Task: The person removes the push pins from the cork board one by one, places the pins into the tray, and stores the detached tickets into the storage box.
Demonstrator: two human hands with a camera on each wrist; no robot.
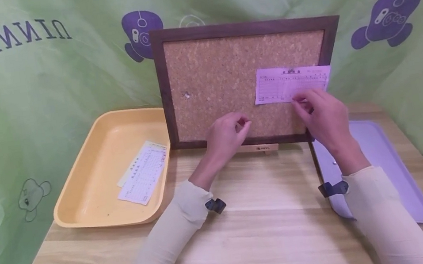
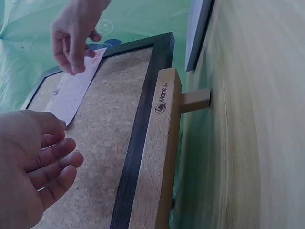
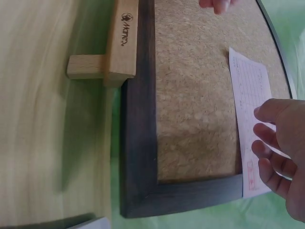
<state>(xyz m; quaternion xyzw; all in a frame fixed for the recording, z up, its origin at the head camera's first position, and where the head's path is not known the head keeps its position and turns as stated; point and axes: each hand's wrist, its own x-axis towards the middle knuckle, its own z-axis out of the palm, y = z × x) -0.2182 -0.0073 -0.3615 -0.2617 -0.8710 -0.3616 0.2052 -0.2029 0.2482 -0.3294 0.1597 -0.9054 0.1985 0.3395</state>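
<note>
A pale form slip (image 1: 269, 84) printed with a table hangs on the right side of the framed cork board (image 1: 207, 70), its right end overlapping the dark frame. A small pin (image 1: 290, 70) shows at the slip's top middle. My right hand (image 1: 323, 115) is at the slip's lower edge, fingers loosely bent; the right wrist view shows them spread in front of the paper (image 3: 250, 86). Left of the slip and lower, my left hand (image 1: 225, 134) hovers before the cork with relaxed, bent fingers (image 2: 55, 152) and nothing visible in them.
A yellow tray (image 1: 81, 180) holding paper slips (image 1: 142, 174) stands at the left. At the right lies a lilac tray (image 1: 392, 161), partly behind the right arm. A wooden stand (image 2: 159, 129) supports the board. Small shiny bits (image 1: 187, 94) sit on the cork's left side.
</note>
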